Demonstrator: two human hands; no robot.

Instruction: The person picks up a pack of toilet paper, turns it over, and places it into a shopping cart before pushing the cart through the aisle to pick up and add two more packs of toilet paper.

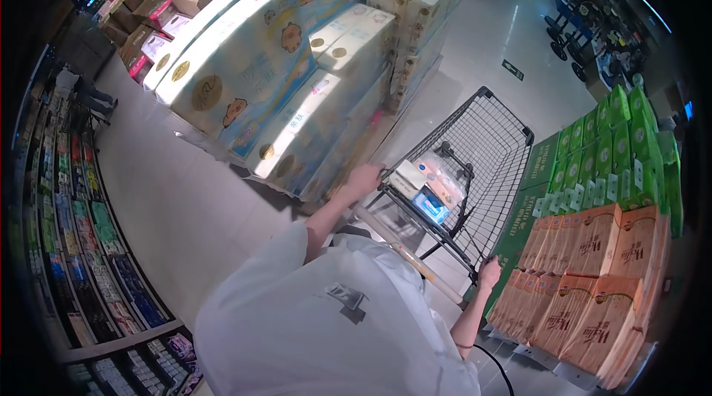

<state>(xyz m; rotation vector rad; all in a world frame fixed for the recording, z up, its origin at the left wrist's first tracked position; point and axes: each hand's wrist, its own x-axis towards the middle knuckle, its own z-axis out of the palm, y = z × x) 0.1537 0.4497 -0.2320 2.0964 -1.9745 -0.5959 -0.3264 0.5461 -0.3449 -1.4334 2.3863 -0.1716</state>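
In front of me stands a black wire shopping cart [512, 145], seen tilted in the head view. My left hand [363, 181] is closed around the near left corner of its frame. On the near right corner my right hand [489, 274] is also closed. The pale push handle [404, 253] runs between my forearms, close to my body. In the cart's near section lie a blue-and-white pack [431, 205], a white pack [407, 179] and a clear pack with pink [443, 181]. The cart's larger basket lies beyond them.
Tall stacks of large paper packs [245, 92] rise to the left. Orange packs [593, 255] and green packs [623, 136] are piled close on the right. Shelves [89, 248] line the far left, where a person [93, 94] stands. Pale aisle floor [486, 44] stretches ahead.
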